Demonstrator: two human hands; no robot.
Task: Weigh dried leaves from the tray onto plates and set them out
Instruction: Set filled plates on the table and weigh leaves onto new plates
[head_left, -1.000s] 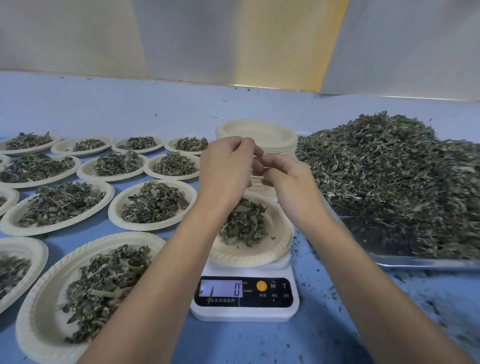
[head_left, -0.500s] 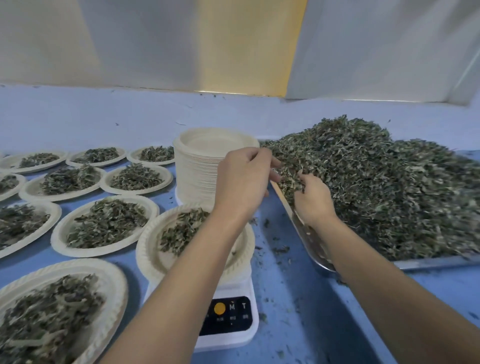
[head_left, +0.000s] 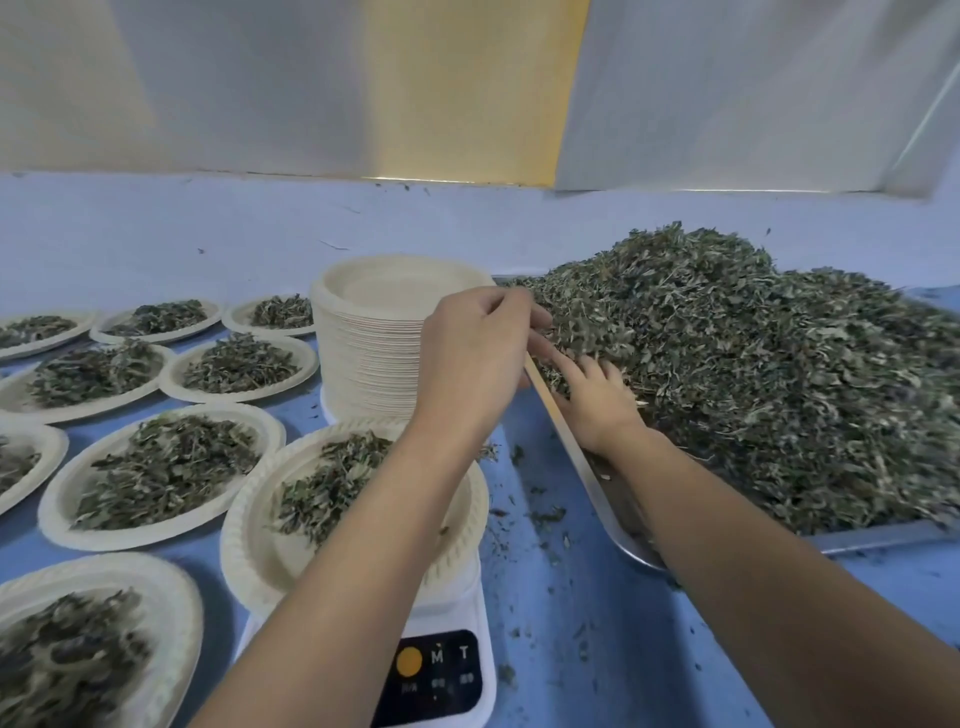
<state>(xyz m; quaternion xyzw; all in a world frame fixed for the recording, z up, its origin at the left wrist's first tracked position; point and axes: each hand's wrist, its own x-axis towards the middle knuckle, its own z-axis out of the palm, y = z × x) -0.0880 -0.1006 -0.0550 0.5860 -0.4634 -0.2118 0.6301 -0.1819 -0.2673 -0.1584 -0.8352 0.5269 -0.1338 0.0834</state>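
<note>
On tray (head_left: 878, 536), dried leaves (head_left: 753, 374) heaped, grey-green, crumbled; right hand (head_left: 597, 400) grip splayed; left hand (head_left: 472, 348) grip unclear.

Plate stack (head_left: 371, 353) crowds tray (head_left: 878, 535) rim; table (head_left: 550, 597) strip beside scale (head_left: 441, 675) passable

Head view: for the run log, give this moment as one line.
phase: reaching for more | right hand: in leaf pile on tray | left hand: curled at pile edge | plate on scale: partly filled
</note>
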